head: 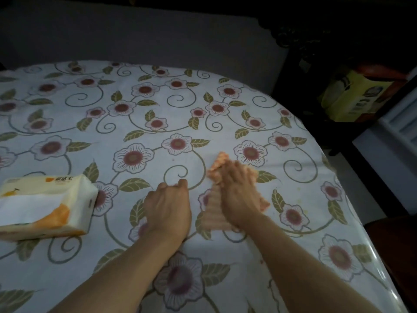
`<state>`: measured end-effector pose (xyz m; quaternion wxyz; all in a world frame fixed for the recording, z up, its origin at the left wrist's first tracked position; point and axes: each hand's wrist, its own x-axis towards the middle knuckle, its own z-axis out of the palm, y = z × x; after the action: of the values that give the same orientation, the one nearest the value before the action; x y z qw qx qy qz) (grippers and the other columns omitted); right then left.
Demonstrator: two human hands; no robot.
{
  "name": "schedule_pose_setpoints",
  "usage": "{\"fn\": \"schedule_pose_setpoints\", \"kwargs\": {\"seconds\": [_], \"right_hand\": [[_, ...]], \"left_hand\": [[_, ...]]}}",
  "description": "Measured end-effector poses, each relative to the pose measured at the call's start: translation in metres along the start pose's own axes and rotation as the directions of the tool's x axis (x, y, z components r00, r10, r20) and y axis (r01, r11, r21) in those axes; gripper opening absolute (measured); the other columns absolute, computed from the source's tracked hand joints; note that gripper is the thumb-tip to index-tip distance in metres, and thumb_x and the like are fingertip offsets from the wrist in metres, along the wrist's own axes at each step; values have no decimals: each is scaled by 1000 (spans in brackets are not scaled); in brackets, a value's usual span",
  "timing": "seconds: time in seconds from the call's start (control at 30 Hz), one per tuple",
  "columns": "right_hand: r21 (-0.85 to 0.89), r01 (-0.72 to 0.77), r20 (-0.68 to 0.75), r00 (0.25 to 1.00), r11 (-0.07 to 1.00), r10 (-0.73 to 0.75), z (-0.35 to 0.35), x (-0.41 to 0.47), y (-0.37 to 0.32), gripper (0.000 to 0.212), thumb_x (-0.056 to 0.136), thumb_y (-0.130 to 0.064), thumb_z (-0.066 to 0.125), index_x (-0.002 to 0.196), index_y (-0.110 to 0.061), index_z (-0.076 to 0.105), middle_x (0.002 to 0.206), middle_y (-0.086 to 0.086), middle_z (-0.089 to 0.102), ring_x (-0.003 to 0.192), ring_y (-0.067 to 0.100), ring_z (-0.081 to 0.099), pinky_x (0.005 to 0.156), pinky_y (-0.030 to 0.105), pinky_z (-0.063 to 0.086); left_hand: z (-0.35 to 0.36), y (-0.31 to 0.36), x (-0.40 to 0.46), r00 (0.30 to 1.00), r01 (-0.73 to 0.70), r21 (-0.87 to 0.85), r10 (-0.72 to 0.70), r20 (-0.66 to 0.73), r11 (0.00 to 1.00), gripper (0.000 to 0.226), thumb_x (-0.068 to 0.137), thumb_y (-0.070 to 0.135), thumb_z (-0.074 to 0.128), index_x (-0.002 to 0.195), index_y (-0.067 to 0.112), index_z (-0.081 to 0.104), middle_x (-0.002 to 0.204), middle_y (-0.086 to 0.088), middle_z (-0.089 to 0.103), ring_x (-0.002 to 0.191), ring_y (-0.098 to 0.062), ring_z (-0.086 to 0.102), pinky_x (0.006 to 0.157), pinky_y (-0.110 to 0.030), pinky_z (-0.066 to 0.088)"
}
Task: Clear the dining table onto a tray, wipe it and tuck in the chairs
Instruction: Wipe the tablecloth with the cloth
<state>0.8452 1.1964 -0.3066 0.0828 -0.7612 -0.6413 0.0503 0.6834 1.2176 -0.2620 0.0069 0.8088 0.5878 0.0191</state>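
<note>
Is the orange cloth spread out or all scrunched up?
Mostly spread out: the orange cloth lies flat on the table under the right hand, a bit rumpled.

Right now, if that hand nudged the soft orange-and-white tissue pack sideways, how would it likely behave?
The soft orange-and-white tissue pack would probably slide rather than roll or tip, since it lies flat and low on the glossy floral table cover. Its plastic wrap looks puffy, so it likely dents under a push. It is probably light.

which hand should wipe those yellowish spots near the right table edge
Right. The right hand already presses the orange striped cloth onto the floral tablecloth, on the side nearer the yellowish spots. The left hand rests on the table, holds no cloth, and lies farther away.
</note>
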Motion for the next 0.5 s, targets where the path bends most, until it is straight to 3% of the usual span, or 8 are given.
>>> {"fn": "schedule_pose_setpoints", "kwargs": {"seconds": [0.13,0.2,0.27,0.4,0.5], "right_hand": [[-12,-301,-71,951,953,300,-14,20,49,55,95,-17,27,149,-9,20,159,9,6,146,26,-3,118,40,-4],[-15,-359,-92,930,933,356,-12,27,41,55,94,-14,27,148,-6,19,159,11,7,146,27,-2,118,39,-3],[-4,-262,-121,958,965,259,-9,36,25,54,90,-7,35,144,-9,33,157,9,18,145,26,9,120,40,8],[102,154,-67,987,983,-148,-9,58,-6,50,85,2,44,127,-21,55,144,2,44,131,19,40,111,35,30],[203,334,-66,942,920,-328,-11,74,-16,51,87,4,45,132,-19,54,148,1,41,137,17,33,115,33,25]], "left_hand": [[-4,3,9,1000,-10,-29,10,-15,1000,30,82,2,46,107,17,55,90,-1,67,88,-21,58,65,-29,29],[-4,5,18,999,-16,-76,12,-44,997,24,83,2,46,100,16,55,90,0,65,84,-20,58,67,-28,31],[-3,11,27,997,-36,-132,26,-76,991,17,88,4,47,98,16,52,91,0,64,81,-19,58,67,-27,34],[4,30,38,997,-33,-174,21,-73,984,23,89,11,50,111,16,46,95,-4,64,86,-23,60,73,-32,40],[9,36,39,997,-11,-143,0,-77,990,32,91,18,49,122,15,41,94,-5,63,85,-23,60,69,-31,40]]}}
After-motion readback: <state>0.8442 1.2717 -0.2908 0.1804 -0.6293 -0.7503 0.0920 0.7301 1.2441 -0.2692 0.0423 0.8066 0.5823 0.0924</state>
